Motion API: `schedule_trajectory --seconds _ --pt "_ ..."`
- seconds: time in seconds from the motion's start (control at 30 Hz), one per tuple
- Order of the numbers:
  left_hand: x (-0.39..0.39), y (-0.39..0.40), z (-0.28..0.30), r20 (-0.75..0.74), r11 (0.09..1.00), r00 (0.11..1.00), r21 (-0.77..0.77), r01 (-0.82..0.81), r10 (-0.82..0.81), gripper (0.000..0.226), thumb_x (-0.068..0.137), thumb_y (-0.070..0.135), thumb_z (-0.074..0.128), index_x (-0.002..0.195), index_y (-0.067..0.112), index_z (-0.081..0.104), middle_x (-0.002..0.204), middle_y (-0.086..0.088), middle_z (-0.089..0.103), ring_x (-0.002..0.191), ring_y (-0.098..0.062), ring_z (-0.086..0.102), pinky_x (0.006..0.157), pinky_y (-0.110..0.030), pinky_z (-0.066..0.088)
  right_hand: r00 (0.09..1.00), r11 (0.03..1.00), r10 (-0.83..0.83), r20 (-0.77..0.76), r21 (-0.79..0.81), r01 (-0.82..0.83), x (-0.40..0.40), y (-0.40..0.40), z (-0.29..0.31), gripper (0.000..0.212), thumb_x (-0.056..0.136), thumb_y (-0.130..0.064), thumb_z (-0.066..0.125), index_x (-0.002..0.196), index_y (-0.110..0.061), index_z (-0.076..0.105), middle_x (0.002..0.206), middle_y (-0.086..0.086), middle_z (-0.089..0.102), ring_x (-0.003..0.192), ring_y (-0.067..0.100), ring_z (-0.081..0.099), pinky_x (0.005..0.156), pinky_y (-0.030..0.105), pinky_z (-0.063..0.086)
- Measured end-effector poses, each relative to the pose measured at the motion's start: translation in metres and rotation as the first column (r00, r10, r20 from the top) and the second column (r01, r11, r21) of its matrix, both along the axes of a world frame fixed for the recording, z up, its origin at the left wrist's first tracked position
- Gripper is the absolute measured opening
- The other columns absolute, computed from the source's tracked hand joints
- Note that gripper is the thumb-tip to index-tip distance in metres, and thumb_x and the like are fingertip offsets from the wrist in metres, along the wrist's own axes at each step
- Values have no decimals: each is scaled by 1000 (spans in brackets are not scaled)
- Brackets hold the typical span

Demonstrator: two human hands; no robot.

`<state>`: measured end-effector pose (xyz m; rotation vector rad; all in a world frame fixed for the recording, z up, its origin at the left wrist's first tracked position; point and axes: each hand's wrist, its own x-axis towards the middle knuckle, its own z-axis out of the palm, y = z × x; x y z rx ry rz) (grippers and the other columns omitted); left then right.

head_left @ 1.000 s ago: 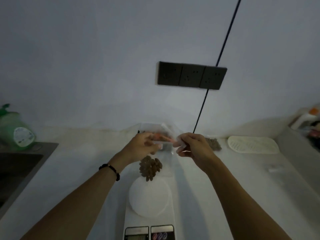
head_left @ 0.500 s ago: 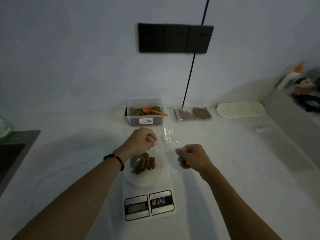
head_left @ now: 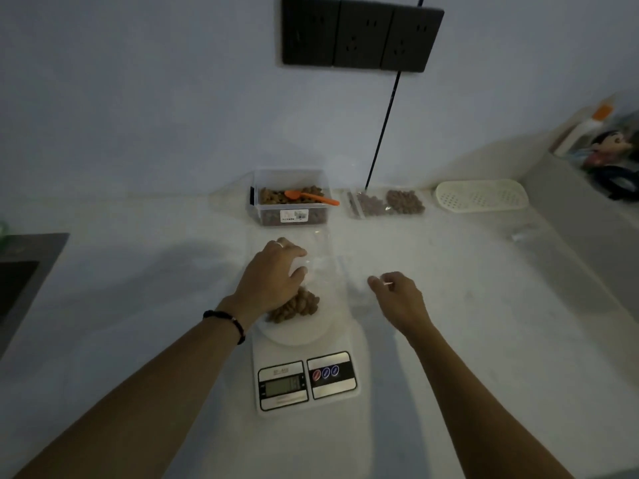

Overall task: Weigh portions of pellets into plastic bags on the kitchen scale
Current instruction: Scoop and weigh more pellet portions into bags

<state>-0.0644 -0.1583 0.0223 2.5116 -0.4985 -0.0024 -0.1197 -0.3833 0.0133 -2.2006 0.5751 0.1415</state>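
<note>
A white kitchen scale stands on the counter in front of me. A clear plastic bag with brown pellets at its bottom lies on the scale's round pan. My left hand rests on the bag, its fingers curled over the plastic. Beside the scale my right hand hovers loosely curled and apart from the bag, nothing visible in it. At the back a clear tub of pellets holds an orange scoop. Two filled bags lie to the tub's right.
A black cable runs down the wall from dark sockets. A white perforated tray sits at the back right. Bottles and a figurine stand on the right ledge. A dark sink is at the left edge.
The bag came down from in front of me onto the scale pan. My right hand let go of its top and drew off to the right. My view tilted down.
</note>
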Motion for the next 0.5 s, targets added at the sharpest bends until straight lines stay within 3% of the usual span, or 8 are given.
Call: schedule_trajectory --seconds 0.17,0.33,0.5 --pt "-55 20 -12 136 991 986 82 -104 92 46 88 34 43 121 8 62 122 -10 58 113 -27 54 94 -40 46 991 984 44 129 -177 -21 -34 8 -3 50 97 -38 46 137 -8 44 137 13 49 123 28 48 98 37 40" --pt "-114 33 -20 166 963 975 202 -180 148 61 89 43 31 128 4 57 128 -17 57 129 -33 46 107 -46 38 972 914 184 144 -388 -116 -78 21 -9 55 97 -38 46 142 -7 34 144 12 40 130 30 39 103 44 36" --pt "-157 43 -29 140 939 966 242 -245 216 68 90 48 22 138 6 45 143 -14 46 140 -30 31 115 -45 24 961 885 231 154 -443 -142 -106 24 -14 59 97 -36 46 146 -8 29 152 14 31 138 32 30 109 48 31"
